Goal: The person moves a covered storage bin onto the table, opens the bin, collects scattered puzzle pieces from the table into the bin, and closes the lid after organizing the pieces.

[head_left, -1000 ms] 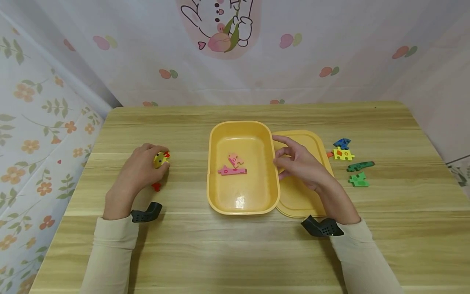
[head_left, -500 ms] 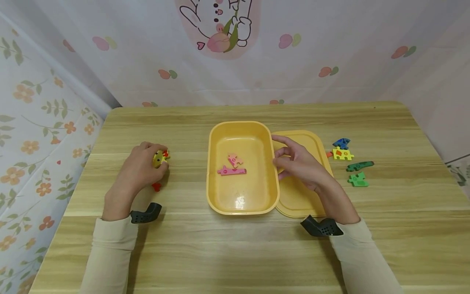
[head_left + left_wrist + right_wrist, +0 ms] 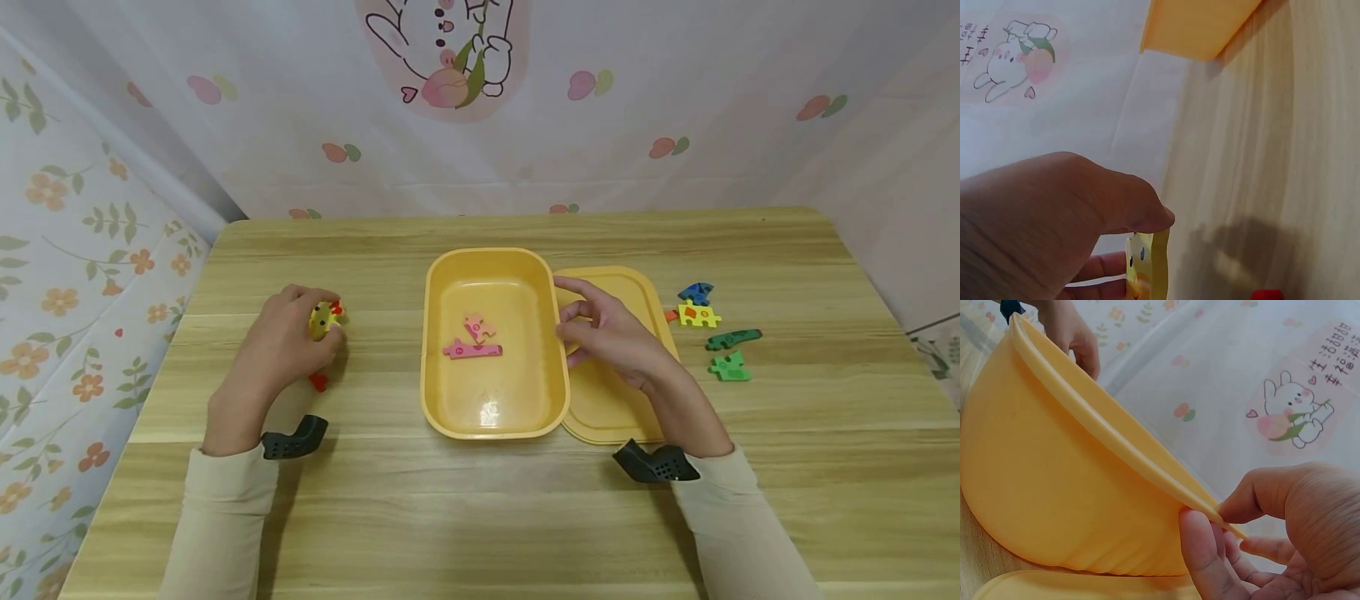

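My left hand (image 3: 281, 342), left of the box in the head view, pinches a yellow puzzle piece (image 3: 322, 322) between thumb and fingers. Eyes printed on that yellow piece (image 3: 1147, 265) show in the left wrist view, where the hand covers part of it. Just below lies a red piece (image 3: 318, 382) on the table, partly hidden by the hand. My right hand (image 3: 611, 333) grips the right rim of a yellow plastic box (image 3: 495, 408); the right wrist view shows thumb and fingers on either side of the rim (image 3: 1129, 453). Two pink puzzle pieces (image 3: 474, 351) lie inside the box.
A flat yellow lid (image 3: 618, 408) lies on the wooden table (image 3: 450, 517), right of the box and partly under my right hand. Farther right are a blue piece (image 3: 697, 292), a yellow piece (image 3: 698, 315) and two green pieces (image 3: 731, 367). A printed curtain (image 3: 480, 167) hangs behind.
My left hand and wrist have shifted slightly left, with the yellow puzzle piece still pinched. The right hand keeps its hold on the box rim.
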{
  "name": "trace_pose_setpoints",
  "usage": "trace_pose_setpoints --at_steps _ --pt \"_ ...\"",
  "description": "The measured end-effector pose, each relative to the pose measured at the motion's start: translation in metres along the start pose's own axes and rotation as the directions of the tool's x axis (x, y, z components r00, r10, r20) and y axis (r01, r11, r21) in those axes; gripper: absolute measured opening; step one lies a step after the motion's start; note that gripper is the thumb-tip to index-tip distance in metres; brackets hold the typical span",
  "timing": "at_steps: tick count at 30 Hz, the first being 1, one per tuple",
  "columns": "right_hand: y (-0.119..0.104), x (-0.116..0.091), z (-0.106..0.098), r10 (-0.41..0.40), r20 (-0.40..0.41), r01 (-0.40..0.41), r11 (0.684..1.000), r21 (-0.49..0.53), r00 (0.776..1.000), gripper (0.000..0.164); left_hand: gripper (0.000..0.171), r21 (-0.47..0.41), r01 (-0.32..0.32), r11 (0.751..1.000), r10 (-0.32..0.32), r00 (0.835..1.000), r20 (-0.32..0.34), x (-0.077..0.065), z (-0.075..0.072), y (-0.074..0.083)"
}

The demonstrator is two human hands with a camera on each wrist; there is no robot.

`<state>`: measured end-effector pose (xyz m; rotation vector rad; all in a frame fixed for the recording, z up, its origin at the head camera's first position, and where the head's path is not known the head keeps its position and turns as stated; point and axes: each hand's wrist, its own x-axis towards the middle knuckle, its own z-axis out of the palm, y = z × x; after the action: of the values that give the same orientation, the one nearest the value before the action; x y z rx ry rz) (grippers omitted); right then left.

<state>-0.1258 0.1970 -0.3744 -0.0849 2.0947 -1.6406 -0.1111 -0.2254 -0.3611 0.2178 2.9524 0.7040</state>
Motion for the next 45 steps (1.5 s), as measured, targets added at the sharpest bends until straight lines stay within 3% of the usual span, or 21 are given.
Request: trace_pose_setpoints --at_steps 13,24,34,41,45 --pt "0.001 0.001 0.002 0.005 0.001 -0.005 1.0 0.003 1.0 0.073 0.047 -0.023 -0.023 0.999 0.022 1.0 -0.007 -0.005 -0.009 0.013" --pt "-0.001 0.001 0.001 -0.005 0.002 0.005 1.0 -0.003 1.0 0.073 0.044 -0.113 -0.084 0.99 0.082 0.996 -0.022 -0.005 -0.015 0.025" --pt "-0.001 0.0 0.002 0.012 -0.005 -0.012 1.0 0.0 1.0 0.072 0.047 -0.286 -0.052 0.957 0.066 0.997 0.039 -0.008 -0.016 0.03" --pt "0.0 -0.002 0.002 0.002 -0.003 -0.002 1.0 0.005 1.0 0.073 0.047 -0.324 -0.068 0.944 0.083 0.996 0.033 -0.011 -0.016 0.033" --pt "0.0 -0.001 0.001 -0.003 -0.003 0.003 1.0 0.003 1.0 0.073 0.043 -0.409 -0.075 0.91 0.097 0.995 0.034 -0.009 -0.013 0.037"
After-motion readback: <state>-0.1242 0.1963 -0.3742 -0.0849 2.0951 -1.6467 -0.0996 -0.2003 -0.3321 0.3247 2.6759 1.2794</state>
